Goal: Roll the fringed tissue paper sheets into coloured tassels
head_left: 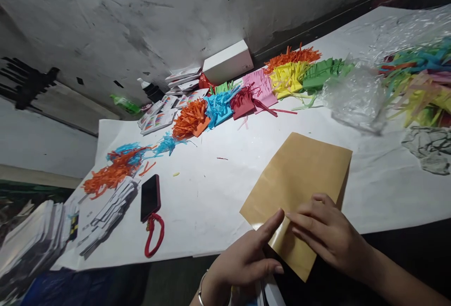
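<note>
A shiny tan sheet of paper (303, 170) lies at an angle across the table's near edge, its lower corner sticking out past the edge. My right hand (327, 226) is closed on the sheet's lower part, fingers bunched at a raised fold. Close beside it, my left hand (250, 259), with a bracelet on the wrist, touches the sheet with a stretched index finger. The thumb of that hand points out apart, and its other fingers are mostly hidden. Below the left hand, part of some white booklets (271, 292) shows at the bottom of the view.
Fringed paper bundles in orange (190, 120), blue (220, 106), yellow (289, 78) and green (322, 75) line the back. Clear plastic wrap (355, 95) and a crumpled grey cloth (428, 146) lie right. A phone (150, 198) with a red strap and paper strips (109, 217) lie left.
</note>
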A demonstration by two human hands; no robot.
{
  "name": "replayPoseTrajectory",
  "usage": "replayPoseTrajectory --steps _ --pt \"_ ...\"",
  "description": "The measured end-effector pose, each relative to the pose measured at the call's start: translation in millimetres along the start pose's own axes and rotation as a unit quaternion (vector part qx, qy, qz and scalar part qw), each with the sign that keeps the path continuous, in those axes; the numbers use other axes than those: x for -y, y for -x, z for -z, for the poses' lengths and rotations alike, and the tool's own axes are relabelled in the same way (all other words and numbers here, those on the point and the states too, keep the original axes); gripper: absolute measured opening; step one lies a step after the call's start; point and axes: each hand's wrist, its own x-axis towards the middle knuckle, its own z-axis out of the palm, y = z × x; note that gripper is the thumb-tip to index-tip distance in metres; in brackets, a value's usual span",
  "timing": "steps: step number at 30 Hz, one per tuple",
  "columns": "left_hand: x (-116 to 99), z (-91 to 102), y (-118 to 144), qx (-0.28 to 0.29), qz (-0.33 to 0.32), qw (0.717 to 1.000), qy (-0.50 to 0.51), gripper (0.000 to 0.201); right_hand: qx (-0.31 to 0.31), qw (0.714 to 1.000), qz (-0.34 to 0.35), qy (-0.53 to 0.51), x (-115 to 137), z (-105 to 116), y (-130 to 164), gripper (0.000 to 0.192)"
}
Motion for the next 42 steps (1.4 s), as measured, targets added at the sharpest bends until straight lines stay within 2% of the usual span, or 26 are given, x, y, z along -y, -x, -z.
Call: replayPoseTrajectory --steps 3,8,15,18,23,29,33,36,42 --pt "-0.8 -2.0 -1.3 0.002 0.019 1.000 0.011 0.091 0.011 1.000 0.021 -0.003 -2.5 -0.5 -0.2 0.031" --pt "0.3 -2.3 -0.2 0.003 0.025 0.999 0.038 0.091 -0.022 0.996 0.081 0.017 -2.2 -2.7 4.3 0.027" --pt "2.0 -0.2 0.4 0.006 0.000 1.000 0.016 0.090 -0.020 1.000 0.008 -0.011 -1.3 -1.9 1.0 0.025" --pt "3.3 -2.5 -0.9 0.004 0.005 1.000 0.027 0.091 -0.012 0.999 0.036 -0.023 -4.1 -1.3 -2.0 0.025" --pt "4.0 -2.6 -1.3 0.004 0.004 0.999 0.040 0.092 -0.048 0.995 0.087 -0.020 -7.8 -5.7 0.0 0.029" --pt "5.1 -2.0 -1.5 0.004 -0.017 0.997 0.070 0.092 -0.069 0.993 0.096 -0.007 -9.2 -13.4 6.0 0.026" --pt "8.8 -4.9 0.4 0.000 0.015 0.994 0.109 0.095 -0.059 0.994 0.097 -0.003 -9.0 -13.7 8.7 0.024" --pt "13.1 -4.0 3.3 -0.014 0.020 0.994 0.102 0.096 -0.037 0.996 0.081 -0.009 -6.6 -9.4 11.2 0.023" --pt "19.2 -1.6 7.3 -0.010 0.027 0.994 0.105 0.097 -0.009 0.999 -0.001 -0.039 2.2 1.7 1.5 0.021"
